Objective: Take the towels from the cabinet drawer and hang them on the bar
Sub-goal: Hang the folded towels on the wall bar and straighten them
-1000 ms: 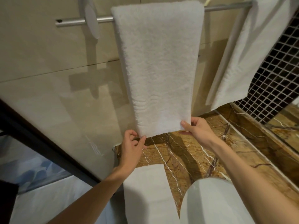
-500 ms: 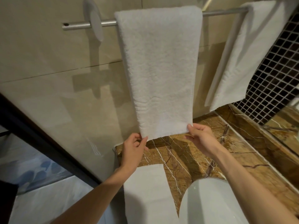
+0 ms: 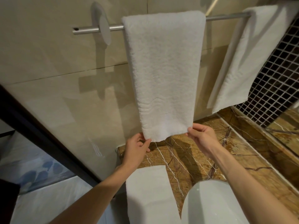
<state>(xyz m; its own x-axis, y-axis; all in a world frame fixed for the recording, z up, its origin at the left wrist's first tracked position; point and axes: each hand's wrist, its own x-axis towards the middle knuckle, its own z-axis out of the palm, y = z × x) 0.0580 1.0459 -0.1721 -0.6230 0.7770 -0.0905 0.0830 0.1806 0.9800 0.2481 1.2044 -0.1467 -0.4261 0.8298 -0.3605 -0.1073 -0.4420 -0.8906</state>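
A white folded towel point(image 3: 163, 70) hangs over the metal bar point(image 3: 90, 29) on the beige tiled wall. My left hand point(image 3: 137, 148) pinches the towel's lower left corner. The lower right corner is pinched by my right hand point(image 3: 202, 136). A second white towel point(image 3: 249, 62) hangs over the same bar further right. A third white towel point(image 3: 148, 193) lies folded flat on the brown marble counter point(image 3: 186, 159) below my left forearm.
A white basin point(image 3: 210, 204) sits at the bottom right on the counter. A dark mosaic-tiled wall point(image 3: 278, 81) stands at the right. A dark door frame point(image 3: 40, 136) runs diagonally at the left.
Both hands have slid down to the hanging towel's bottom corners and pinch them. The view has shifted slightly, so the bar sits lower and further right in the frame.
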